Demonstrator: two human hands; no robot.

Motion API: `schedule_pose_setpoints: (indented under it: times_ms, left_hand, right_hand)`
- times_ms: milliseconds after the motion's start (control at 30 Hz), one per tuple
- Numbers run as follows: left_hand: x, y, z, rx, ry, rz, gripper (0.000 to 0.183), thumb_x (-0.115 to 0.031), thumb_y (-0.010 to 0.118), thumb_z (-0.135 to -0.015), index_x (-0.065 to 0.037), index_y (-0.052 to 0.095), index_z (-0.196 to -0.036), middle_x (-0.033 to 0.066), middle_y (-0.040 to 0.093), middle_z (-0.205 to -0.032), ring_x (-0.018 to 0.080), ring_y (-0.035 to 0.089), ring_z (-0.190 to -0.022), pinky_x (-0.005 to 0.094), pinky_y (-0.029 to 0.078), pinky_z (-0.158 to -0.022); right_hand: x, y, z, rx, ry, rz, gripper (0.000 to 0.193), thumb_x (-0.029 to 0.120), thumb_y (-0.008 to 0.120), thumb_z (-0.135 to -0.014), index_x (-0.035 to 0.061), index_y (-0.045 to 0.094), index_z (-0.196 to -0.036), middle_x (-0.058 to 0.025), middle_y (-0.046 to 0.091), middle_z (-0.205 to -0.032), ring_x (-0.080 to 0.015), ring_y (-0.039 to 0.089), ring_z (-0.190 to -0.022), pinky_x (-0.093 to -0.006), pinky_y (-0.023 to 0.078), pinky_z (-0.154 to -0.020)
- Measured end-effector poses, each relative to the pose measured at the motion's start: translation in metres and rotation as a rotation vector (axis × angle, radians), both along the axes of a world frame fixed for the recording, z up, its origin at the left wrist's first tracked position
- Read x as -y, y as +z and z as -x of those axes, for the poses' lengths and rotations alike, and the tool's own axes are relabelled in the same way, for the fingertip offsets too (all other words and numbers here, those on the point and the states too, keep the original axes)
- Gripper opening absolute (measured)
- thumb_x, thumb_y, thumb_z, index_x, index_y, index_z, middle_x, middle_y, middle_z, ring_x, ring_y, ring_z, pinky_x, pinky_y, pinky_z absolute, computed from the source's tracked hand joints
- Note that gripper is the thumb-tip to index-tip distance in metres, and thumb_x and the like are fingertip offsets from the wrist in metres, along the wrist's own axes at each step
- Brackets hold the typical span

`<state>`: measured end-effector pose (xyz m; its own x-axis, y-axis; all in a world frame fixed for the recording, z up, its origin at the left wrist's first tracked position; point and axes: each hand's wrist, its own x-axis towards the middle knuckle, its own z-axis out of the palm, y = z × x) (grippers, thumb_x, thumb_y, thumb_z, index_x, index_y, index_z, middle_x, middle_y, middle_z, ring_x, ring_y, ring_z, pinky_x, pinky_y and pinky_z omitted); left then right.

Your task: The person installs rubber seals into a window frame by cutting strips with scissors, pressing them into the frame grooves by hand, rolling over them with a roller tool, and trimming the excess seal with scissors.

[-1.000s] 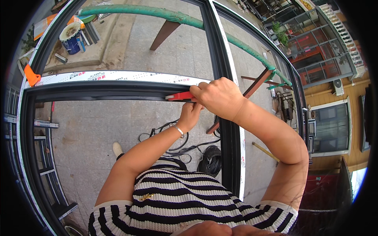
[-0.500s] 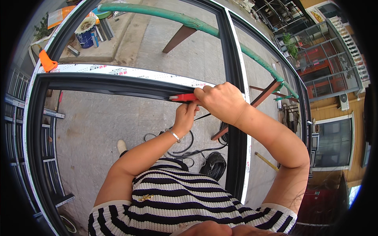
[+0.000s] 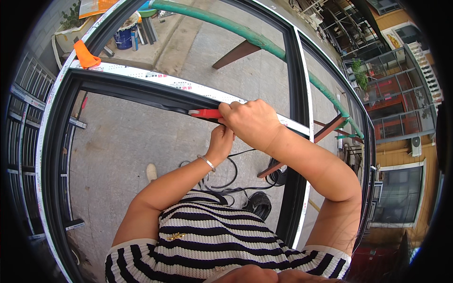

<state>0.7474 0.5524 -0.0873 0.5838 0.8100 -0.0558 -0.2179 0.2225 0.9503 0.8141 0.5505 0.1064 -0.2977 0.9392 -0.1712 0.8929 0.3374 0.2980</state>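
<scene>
A large black window frame (image 3: pixel 290 188), its faces covered in white printed film, lies spread out before me. My right hand (image 3: pixel 250 123) is closed round a red-handled roller tool (image 3: pixel 207 113), whose pale wheel points left and rests at the inner edge of the crossbar (image 3: pixel 141 73). Just below it, my left hand (image 3: pixel 222 143) is closed with its fingertips up at the crossbar's underside. A thin black rubber strip (image 3: pixel 243 153) trails from beside this hand toward the floor; the fingers hide where they grip it. Along the crossbar, left of the wheel, runs a black strip.
Green-wrapped rails (image 3: pixel 222 27) on brown legs (image 3: pixel 236 54) support the frame. Black strip coils (image 3: pixel 258 205) lie on the concrete floor. An orange piece (image 3: pixel 86 55) hangs on the left corner. A blue bucket (image 3: pixel 124 37) stands far left, more frames (image 3: pixel 26 141) at left.
My right hand and the roller tool have moved left along the crossbar, and the left hand has shifted left along it too. The view has turned slightly, so the frame appears tilted and farther right.
</scene>
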Motion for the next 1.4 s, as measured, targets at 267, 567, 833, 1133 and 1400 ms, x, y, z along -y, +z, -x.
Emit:
schedule_pose_setpoints:
  times_ms: [267, 567, 833, 1133, 1400]
  left_hand:
    - [-0.021, 0.008, 0.029, 0.045, 0.109, 0.007, 0.044, -0.03, 0.047, -0.099, 0.002, 0.061, -0.071, 0.0075, 0.055, -0.058, 0.0156, 0.052, -0.055, 0.0323, 0.04, -0.054]
    - [-0.038, 0.0, 0.048, 0.018, 0.135, -0.005, 0.048, -0.032, 0.047, -0.099, 0.002, 0.053, -0.065, 0.0108, 0.053, -0.058, 0.0184, 0.051, -0.053, 0.0341, 0.039, -0.052]
    - [-0.051, -0.007, 0.064, 0.006, 0.261, -0.138, 0.052, -0.037, 0.044, -0.099, 0.003, 0.052, -0.067, 0.0141, 0.053, -0.057, 0.0241, 0.052, -0.054, 0.0385, 0.04, -0.054]
    - [-0.074, 0.003, 0.101, -0.032, 0.326, -0.125, 0.044, -0.032, 0.048, -0.097, 0.005, 0.059, -0.075, 0.0156, 0.06, -0.065, 0.0232, 0.058, -0.06, 0.0366, 0.044, -0.058]
    - [-0.099, 0.001, 0.127, -0.005, 0.329, 0.03, 0.048, -0.034, 0.047, -0.098, 0.004, 0.062, -0.075, 0.0129, 0.06, -0.063, 0.0215, 0.057, -0.058, 0.0349, 0.044, -0.057]
  right_hand:
    - [-0.027, 0.003, 0.034, -0.017, -0.028, 0.054, 0.024, 0.029, 0.056, -0.092, 0.0052, 0.055, -0.09, -0.0092, 0.066, -0.077, -0.0276, 0.069, -0.065, -0.0372, 0.055, -0.055]
    - [-0.051, 0.009, 0.062, 0.005, -0.016, 0.082, 0.027, 0.032, 0.056, -0.094, 0.0051, 0.056, -0.089, -0.0105, 0.066, -0.072, -0.0297, 0.068, -0.062, -0.0379, 0.054, -0.054]
    - [-0.082, 0.005, 0.095, -0.022, 0.004, 0.099, 0.029, 0.033, 0.057, -0.093, 0.0043, 0.056, -0.088, -0.0118, 0.066, -0.07, -0.0314, 0.068, -0.061, -0.039, 0.054, -0.054]
    - [-0.113, 0.011, 0.138, 0.002, -0.027, 0.145, 0.015, 0.013, 0.062, -0.082, 0.0026, 0.059, -0.092, -0.0155, 0.07, -0.079, -0.0296, 0.071, -0.074, -0.0362, 0.057, -0.065]
    - [-0.125, 0.013, 0.156, 0.048, -0.054, 0.164, 0.022, 0.016, 0.067, -0.079, 0.0011, 0.058, -0.093, -0.0152, 0.07, -0.079, -0.0304, 0.071, -0.075, -0.037, 0.057, -0.064]
